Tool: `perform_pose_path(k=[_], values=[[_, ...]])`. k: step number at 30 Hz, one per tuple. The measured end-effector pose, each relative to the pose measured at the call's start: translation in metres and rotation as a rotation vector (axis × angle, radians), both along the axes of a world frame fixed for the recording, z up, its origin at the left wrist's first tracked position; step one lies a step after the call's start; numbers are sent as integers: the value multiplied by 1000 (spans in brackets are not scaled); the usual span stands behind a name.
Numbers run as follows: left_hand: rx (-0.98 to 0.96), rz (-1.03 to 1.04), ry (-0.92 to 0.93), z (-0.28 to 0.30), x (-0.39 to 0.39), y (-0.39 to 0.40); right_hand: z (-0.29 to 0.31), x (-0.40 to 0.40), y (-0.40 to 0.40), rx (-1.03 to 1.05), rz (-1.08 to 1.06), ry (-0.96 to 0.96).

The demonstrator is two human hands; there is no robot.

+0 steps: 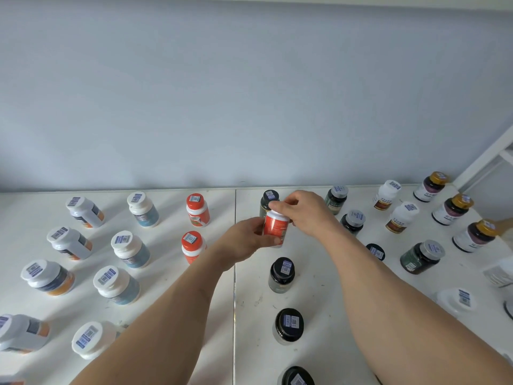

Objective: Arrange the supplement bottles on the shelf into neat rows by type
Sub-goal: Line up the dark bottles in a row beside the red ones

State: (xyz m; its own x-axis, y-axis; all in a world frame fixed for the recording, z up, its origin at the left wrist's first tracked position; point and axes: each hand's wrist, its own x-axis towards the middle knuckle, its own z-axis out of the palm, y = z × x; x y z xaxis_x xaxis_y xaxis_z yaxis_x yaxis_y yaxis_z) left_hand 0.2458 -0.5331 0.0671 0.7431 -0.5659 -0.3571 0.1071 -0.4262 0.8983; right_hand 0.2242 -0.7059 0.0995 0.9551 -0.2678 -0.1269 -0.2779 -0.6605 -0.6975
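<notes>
Head view: orange bottle is gripped by left hand and right hand; placement behind the orange-capped row is judged next.

Pale blue-grey wall at back, white frame leaning far right, nr corner.

Upright bottles stand in columns running front to back on the white shelf. Both hands hold a red white-capped bottle above its middle seam, right of two orange-capped bottles, ahead of black-capped jars.
</notes>
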Motion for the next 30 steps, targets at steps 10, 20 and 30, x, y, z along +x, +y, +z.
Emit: perform_pose_path(k=[10, 20, 30], values=[[-231, -75, 221, 15, 0, 9, 8, -7, 2, 546, 26, 61], [-240, -93, 247, 10, -4, 17, 12, -18, 11, 564, 14, 41], [114, -110, -126, 22, -37, 39, 8, -48, 31, 602, 44, -17]])
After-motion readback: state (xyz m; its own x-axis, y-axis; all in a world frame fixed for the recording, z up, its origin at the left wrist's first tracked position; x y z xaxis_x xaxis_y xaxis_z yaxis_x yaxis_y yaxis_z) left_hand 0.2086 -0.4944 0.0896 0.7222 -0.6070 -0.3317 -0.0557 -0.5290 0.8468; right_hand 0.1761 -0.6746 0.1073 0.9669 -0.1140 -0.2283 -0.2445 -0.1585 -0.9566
